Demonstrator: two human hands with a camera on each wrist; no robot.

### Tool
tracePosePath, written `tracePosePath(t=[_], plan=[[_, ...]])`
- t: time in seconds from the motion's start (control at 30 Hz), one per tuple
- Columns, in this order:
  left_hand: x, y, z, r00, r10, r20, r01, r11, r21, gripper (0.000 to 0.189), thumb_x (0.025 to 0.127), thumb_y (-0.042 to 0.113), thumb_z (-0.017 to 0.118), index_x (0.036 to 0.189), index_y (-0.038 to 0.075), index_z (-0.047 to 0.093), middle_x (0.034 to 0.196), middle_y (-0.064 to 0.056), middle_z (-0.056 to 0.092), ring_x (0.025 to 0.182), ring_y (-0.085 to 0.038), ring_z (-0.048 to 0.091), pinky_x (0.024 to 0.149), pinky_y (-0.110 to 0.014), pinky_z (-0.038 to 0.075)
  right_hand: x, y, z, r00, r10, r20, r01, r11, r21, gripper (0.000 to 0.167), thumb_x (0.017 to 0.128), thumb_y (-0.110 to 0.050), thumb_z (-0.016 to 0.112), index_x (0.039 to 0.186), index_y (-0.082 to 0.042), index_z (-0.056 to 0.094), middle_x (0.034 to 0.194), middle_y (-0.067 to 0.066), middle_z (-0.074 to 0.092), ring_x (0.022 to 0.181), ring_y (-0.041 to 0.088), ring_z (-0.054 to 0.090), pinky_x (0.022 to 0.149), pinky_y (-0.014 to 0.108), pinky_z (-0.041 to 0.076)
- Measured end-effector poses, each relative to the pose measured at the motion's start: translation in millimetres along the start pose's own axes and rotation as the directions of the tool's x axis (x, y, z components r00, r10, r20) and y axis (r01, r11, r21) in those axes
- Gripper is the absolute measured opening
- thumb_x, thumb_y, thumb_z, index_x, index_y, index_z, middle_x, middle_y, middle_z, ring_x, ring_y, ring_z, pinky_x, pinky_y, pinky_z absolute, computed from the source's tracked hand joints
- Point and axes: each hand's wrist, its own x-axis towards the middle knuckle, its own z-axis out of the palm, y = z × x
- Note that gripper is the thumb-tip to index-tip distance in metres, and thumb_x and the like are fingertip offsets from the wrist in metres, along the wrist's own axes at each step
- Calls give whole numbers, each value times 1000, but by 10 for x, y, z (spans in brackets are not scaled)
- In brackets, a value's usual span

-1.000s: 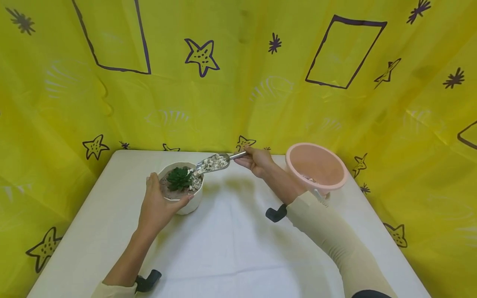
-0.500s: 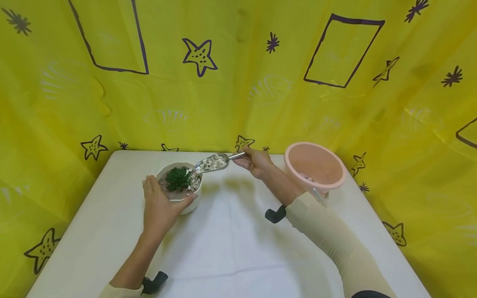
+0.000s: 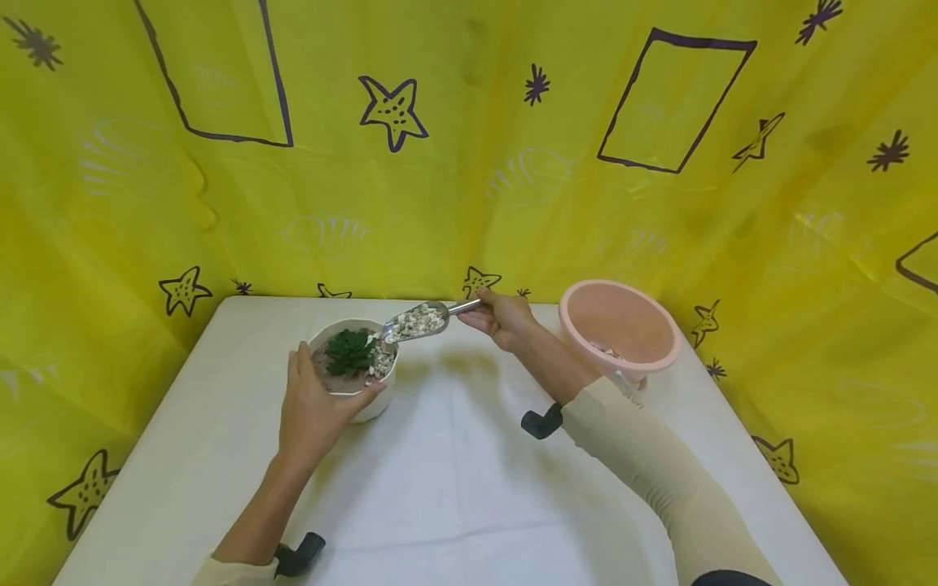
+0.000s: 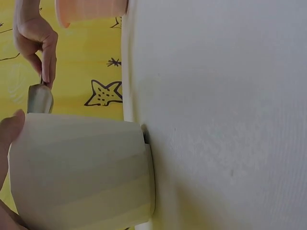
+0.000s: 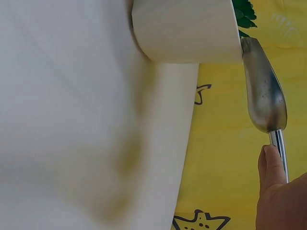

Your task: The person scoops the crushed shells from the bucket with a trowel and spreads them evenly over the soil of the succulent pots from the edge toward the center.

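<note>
A white plant pot [image 3: 375,407] with a green succulent [image 3: 350,352] stands at the left of the table. White pebbles [image 3: 383,360] cover the right part of its soil. My left hand [image 3: 317,411] holds the pot, thumb across the near side and fingers at the left rim. My right hand [image 3: 504,317] grips the handle of a metal scoop [image 3: 434,321] heaped with pale pebbles. The scoop's lip reaches over the pot's right rim. In the right wrist view the scoop [image 5: 265,93] shows its underside, tipped toward the pot [image 5: 187,31].
A pink tub [image 3: 623,325] with some pebbles in its bottom stands at the back right, behind my right forearm. The white-covered table [image 3: 454,480] ends at a yellow patterned curtain [image 3: 454,203] behind and on both sides.
My left hand's fingers spread off the pot's left side, then came back to it. The scoop and right hand stay nearly still, pebbles still in the scoop.
</note>
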Motion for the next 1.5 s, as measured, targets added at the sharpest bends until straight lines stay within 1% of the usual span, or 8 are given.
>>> tracePosePath(t=[0.3, 0.63, 0.8, 0.97, 1.07, 1.23, 1.37, 1.5], plan=[[62, -100, -111, 994, 43, 97, -41, 999, -19, 133, 80, 52, 89, 165, -5, 5, 169, -33, 11, 152, -55, 21, 116, -71, 28, -18, 17, 14, 1000, 10, -7, -11, 1000, -18, 23, 112, -16, 52, 113, 4, 64, 103, 23, 74, 83, 28, 79, 83, 37, 62], [214, -219, -197, 980, 140, 141, -136, 990, -40, 126, 81, 44, 89, 164, -8, 11, 166, -37, 17, 148, -59, 26, 112, -76, 31, -31, -21, 33, 1000, -7, 4, 7, 1000, -1, 22, 113, -15, 50, 113, 3, 62, 92, 19, 73, 74, 26, 78, 81, 37, 63], [247, -254, -216, 974, 155, 163, -147, 987, -63, 125, 81, 41, 89, 165, -8, 10, 166, -36, 17, 148, -58, 25, 112, -75, 31, -34, -23, 37, 1000, -7, -1, 7, 1000, 0, 21, 112, -14, 51, 114, 4, 62, 90, 19, 73, 74, 25, 77, 80, 38, 63], [232, -251, -213, 975, 145, 170, -134, 988, -74, 127, 82, 42, 89, 165, -6, 6, 169, -34, 10, 153, -55, 16, 115, -75, 26, -36, -17, 30, 1000, -11, -8, 11, 1000, 2, 21, 112, -14, 51, 114, 3, 62, 90, 19, 73, 73, 26, 78, 80, 38, 63], [177, -231, -186, 984, 124, 129, -115, 991, -75, 129, 81, 42, 90, 166, -5, 4, 170, -32, 6, 155, -53, 10, 115, -75, 24, -30, -12, 26, 1000, -8, -4, 8, 1000, 4, 21, 112, -15, 51, 114, 3, 62, 91, 20, 73, 74, 26, 78, 79, 38, 63], [43, -135, -75, 999, 54, -4, -54, 992, -116, 135, 78, 43, 94, 167, -2, 3, 173, -26, 4, 158, -45, 5, 118, -71, 24, -23, -8, 20, 1000, -4, 7, 4, 1000, 3, 21, 112, -14, 51, 115, 3, 62, 92, 19, 73, 75, 26, 78, 82, 38, 62], [-26, -61, 41, 995, 21, -101, -35, 989, -143, 137, 75, 41, 97, 167, -2, 5, 172, -26, 8, 157, -48, 11, 118, -69, 28, -36, -12, 21, 1000, -8, 7, 8, 1000, 2, 22, 112, -15, 51, 115, 4, 62, 90, 18, 73, 76, 26, 78, 81, 37, 62], [-73, -15, 124, 988, 9, -153, -31, 990, -137, 133, 76, 38, 97, 166, -5, 9, 170, -30, 11, 153, -54, 19, 115, -70, 32, -53, -13, 29, 1000, -15, 2, 15, 1000, -2, 24, 112, -15, 51, 117, 6, 62, 92, 19, 73, 84, 29, 78, 81, 37, 62]])
